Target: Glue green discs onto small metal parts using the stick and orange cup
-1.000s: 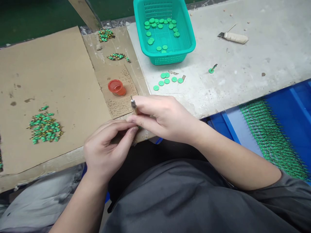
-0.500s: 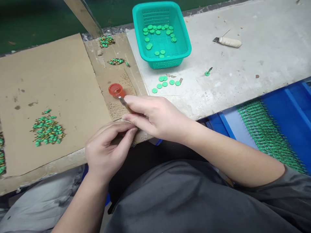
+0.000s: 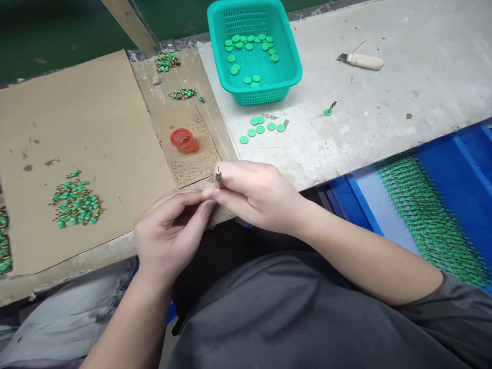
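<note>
My right hand (image 3: 253, 192) is closed round a pen-like tool (image 3: 218, 177) with a thin metal tip, which points up and away from me. Its thumb and fingertips meet those of my left hand (image 3: 172, 230) at the front edge of the bench. My left fingers are pinched together, and whatever sits between them is hidden. Just beyond the hands stands a small red cup (image 3: 182, 137) on a speckled piece of cardboard (image 3: 192, 166). Several green two-hole discs (image 3: 260, 129) lie behind my right hand.
A teal basket (image 3: 265, 95) holds more green discs. Small green-and-gold figures (image 3: 79, 202) are heaped on cardboard (image 3: 96, 128) at left. To the right lie a wrapped-handle blade (image 3: 363, 61) and a disc with a figure on it (image 3: 328, 111). A blue tray (image 3: 467, 189) holds rows of green pieces.
My right hand has drawn the tool back from the red cup, and its tip has swung to the right and upward. My left hand stays nearly where it was.
</note>
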Demonstrator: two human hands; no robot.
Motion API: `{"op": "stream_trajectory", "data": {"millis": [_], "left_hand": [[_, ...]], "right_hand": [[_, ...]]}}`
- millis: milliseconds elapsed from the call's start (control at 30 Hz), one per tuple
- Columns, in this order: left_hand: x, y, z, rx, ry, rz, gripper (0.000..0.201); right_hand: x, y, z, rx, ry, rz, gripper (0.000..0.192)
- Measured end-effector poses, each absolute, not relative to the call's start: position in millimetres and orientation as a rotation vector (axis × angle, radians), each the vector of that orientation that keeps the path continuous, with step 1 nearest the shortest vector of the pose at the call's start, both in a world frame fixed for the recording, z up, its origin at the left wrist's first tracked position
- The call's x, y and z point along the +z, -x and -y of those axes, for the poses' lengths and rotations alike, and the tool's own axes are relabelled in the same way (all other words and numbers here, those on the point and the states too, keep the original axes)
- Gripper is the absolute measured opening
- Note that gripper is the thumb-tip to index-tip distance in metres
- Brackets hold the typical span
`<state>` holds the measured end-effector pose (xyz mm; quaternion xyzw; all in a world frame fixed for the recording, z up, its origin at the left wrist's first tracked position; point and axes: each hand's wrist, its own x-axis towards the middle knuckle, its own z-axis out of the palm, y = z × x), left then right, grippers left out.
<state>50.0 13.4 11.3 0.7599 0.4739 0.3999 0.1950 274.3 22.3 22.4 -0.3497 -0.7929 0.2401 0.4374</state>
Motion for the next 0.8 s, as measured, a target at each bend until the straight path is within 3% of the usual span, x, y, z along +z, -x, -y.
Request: {"op": "stream_trajectory", "data": {"millis": [233, 500, 800], "left_hand": [[6.7, -48.1, -13.1, 1.156, -2.181, -1.255, 0.011], [6.6, -46.5, -13.2, 1.128, -2.215, -1.237, 0.011], [11.4, -47.0, -13.6, 1.109, -2.248, -1.239, 0.008]], "right_hand": [[22.4, -271.8, -21.5, 0.558, 0.873, 1.99, 0.024], [26.3, -272.4, -23.8, 0.567, 0.858, 2.014, 0.013], [23.0, -269.1, -20.7, 0.522, 0.894, 2.092, 0.018]]}}
